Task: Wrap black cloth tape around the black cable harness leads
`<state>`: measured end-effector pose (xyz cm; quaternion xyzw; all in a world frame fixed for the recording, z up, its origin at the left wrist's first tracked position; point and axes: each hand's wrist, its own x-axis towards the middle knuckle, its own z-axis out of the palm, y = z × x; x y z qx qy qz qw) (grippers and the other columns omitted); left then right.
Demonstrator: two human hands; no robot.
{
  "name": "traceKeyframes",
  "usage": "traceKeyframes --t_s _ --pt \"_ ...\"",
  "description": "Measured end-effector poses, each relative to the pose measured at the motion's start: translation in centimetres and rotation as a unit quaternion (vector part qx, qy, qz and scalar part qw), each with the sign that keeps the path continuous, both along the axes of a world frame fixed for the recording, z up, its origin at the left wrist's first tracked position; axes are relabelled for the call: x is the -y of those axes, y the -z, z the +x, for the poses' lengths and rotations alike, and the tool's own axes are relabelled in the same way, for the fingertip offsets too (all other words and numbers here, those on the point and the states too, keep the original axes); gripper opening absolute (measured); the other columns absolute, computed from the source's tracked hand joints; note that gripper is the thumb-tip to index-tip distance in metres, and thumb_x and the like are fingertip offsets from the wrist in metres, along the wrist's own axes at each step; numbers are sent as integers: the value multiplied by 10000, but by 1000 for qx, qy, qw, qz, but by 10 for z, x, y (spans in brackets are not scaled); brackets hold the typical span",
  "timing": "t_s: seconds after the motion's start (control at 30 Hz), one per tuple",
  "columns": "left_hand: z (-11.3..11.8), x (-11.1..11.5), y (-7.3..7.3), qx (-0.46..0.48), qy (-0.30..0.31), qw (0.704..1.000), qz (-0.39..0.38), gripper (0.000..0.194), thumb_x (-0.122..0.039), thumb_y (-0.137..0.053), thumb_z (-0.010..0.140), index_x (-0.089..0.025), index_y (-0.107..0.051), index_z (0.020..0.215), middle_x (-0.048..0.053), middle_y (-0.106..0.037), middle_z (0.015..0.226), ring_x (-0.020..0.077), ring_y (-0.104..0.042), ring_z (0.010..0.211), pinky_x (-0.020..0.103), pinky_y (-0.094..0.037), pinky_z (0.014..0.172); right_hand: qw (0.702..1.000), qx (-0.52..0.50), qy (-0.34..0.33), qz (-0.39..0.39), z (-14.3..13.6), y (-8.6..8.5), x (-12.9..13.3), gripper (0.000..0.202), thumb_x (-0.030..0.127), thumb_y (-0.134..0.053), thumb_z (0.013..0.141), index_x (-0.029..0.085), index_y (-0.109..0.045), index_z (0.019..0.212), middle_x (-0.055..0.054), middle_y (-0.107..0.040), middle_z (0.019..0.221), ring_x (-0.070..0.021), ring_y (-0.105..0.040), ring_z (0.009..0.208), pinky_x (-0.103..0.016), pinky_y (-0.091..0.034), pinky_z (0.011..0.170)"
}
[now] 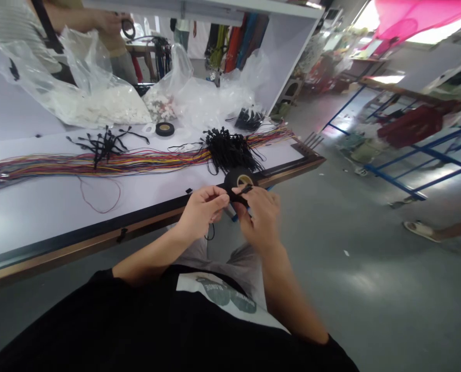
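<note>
Just off the table's front edge, my right hand (259,212) is closed on a roll of black tape (230,181), whose pale core faces up. A small black piece (246,189) shows at that hand's fingertips. Close beside it on the left, my left hand (203,209) is pinched shut, its fingertips near the roll. A thin black cable (211,235) hangs in a loop under the left hand; its upper end is hidden by the fingers. Beyond the roll lies a thick pile of short black cables with connectors (230,147).
Long multicoloured wires (137,164) run along the white table (52,212). A smaller black cable pile (104,144) and another tape roll (164,129) lie there. Clear plastic bags (98,103) stand behind. Across the shelf opening is another person's hand (112,21). Blue-framed racks (400,150) stand right.
</note>
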<state>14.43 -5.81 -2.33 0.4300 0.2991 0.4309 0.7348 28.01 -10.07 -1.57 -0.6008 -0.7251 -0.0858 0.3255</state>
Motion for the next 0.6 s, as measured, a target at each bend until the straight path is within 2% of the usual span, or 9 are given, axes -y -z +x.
traceKeyframes --t_s 0.07,0.17,0.27,0.3,0.37,0.43,0.5,0.57,0.6 --pt "-1 -3 0 33 58 996 -60 208 -217 -640 698 -157 -452 629 -74 -448 499 -8 -265 335 146 -181 340 999 -4 8 46 -1 5 -2 257 236 -386 860 236 -635 927 -75 -695 993 -236 -605 1009 -397 -369 849" --pt "-4 -9 0 46 160 975 -147 179 -145 -594 720 -145 -454 608 -65 -451 481 -16 -248 311 130 -168 324 995 -56 -22 83 -2 17 -7 230 230 -402 848 248 -630 853 -64 -702 961 -235 -624 988 -419 -388 848" --pt "-5 -14 0 35 257 943 -208 247 -141 -496 780 -139 -444 538 -65 -362 395 -5 -203 280 137 -154 299 973 -197 -85 83 1 28 -10 149 268 -452 837 265 -599 856 -52 -688 1012 -228 -602 1046 -439 -410 894" --pt "-4 -15 1 35 269 939 -211 261 -140 -481 783 -140 -442 525 -65 -338 378 0 -195 274 141 -152 294 960 -249 -111 67 2 30 -11 127 300 -472 832 268 -589 870 -53 -675 1056 -227 -585 1079 -442 -418 906" --pt "-1 -15 4 46 248 948 -193 209 -120 -497 752 -138 -460 547 -61 -369 391 -1 -197 275 143 -155 293 931 -328 -161 6 3 32 -11 171 392 -513 806 267 -578 903 -59 -621 1177 -234 -551 1130 -446 -440 906" --pt "2 -13 9 58 185 969 -155 129 -114 -546 713 -141 -486 602 -62 -420 435 -6 -212 288 141 -162 304 905 -382 -181 -42 4 30 -11 239 466 -530 778 258 -583 886 -64 -569 1245 -241 -558 1104 -445 -464 878" --pt "4 -10 14 57 123 985 -104 128 -160 -604 702 -152 -495 636 -66 -434 469 -4 -244 310 147 -191 323 884 -434 -164 -49 3 25 -10 235 472 -518 785 248 -585 798 -58 -595 1157 -221 -593 990 -425 -486 828" --pt "2 -10 17 43 97 994 -29 165 -236 -652 693 -157 -513 650 -58 -443 496 13 -312 353 164 -244 357 872 -469 -136 -46 4 19 -8 225 429 -509 806 238 -573 706 -37 -620 964 -188 -604 856 -391 -497 772" --pt "0 -10 18 34 100 994 21 174 -269 -661 688 -155 -532 661 -48 -461 519 26 -354 386 175 -278 381 874 -467 -124 -44 5 16 -7 215 404 -526 803 234 -574 680 -24 -611 887 -175 -597 810 -373 -496 749"
